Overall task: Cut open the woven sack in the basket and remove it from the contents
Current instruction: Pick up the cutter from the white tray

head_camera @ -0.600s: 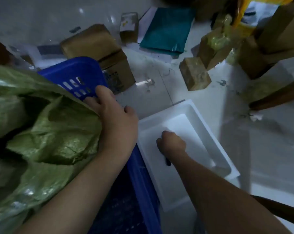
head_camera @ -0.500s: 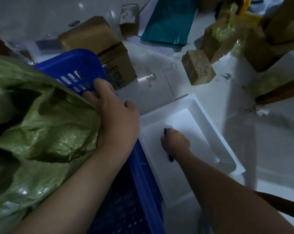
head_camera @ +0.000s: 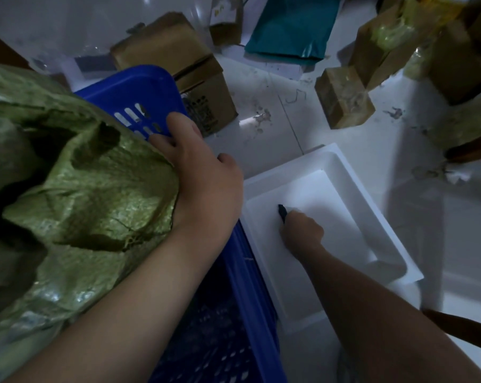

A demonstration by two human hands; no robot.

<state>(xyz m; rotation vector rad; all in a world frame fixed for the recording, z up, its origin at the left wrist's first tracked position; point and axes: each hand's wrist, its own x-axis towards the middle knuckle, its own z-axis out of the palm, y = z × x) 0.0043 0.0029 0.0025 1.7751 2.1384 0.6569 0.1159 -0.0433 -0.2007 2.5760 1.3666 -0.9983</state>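
A bulging green woven sack (head_camera: 76, 205) fills the blue plastic basket (head_camera: 139, 89) on the left. My left hand (head_camera: 203, 175) lies against the sack's right side at the basket's rim, fingers curled on the sack's edge. My right hand (head_camera: 302, 233) is down inside a white foam tray (head_camera: 347, 175) on the floor, closed around a small dark cutter (head_camera: 282, 212) whose tip sticks out above the fingers. The sack's contents are hidden.
Brown cardboard boxes (head_camera: 178, 59) stand just beyond the basket. A teal bag (head_camera: 291, 26) lies at the back, and wrapped brown blocks (head_camera: 344, 98) crowd the upper right. A wooden edge (head_camera: 460, 327) crosses the lower right over the white tiled floor.
My right hand has closed on the dark cutter in the tray and shifted slightly right with it. The left hand stays on the sack. The view has tilted a little.
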